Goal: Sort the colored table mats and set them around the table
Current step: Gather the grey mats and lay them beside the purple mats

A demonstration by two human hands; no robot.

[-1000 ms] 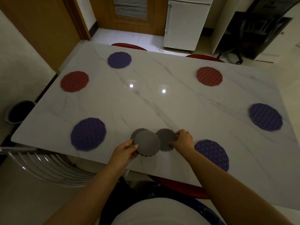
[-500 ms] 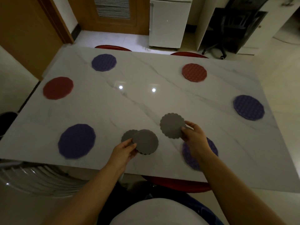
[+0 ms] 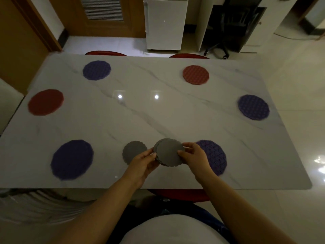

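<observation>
Two grey scalloped mats (image 3: pixel 168 152) overlap in a small stack just above the near edge of the marble table (image 3: pixel 158 117). My left hand (image 3: pixel 142 163) pinches their left rim and my right hand (image 3: pixel 195 155) pinches their right rim. A third grey mat (image 3: pixel 133 152) lies flat on the table, partly behind my left hand. Purple mats lie at the near left (image 3: pixel 72 159), near right (image 3: pixel 214 157), far left (image 3: pixel 96 70) and right side (image 3: pixel 253 107). Red mats lie at the left side (image 3: pixel 45 102) and far right (image 3: pixel 195 74).
Two red chairs (image 3: pixel 105 53) (image 3: pixel 189 56) are tucked in at the table's far edge and a red seat (image 3: pixel 181 194) shows under the near edge. A metal chair (image 3: pixel 26 205) stands at the near left. A white fridge (image 3: pixel 165 23) and a black office chair (image 3: pixel 226 32) stand beyond.
My right hand brought its grey mat back down and left onto the grey mat in my left hand. The pair shifted right, uncovering the third grey mat on the table.
</observation>
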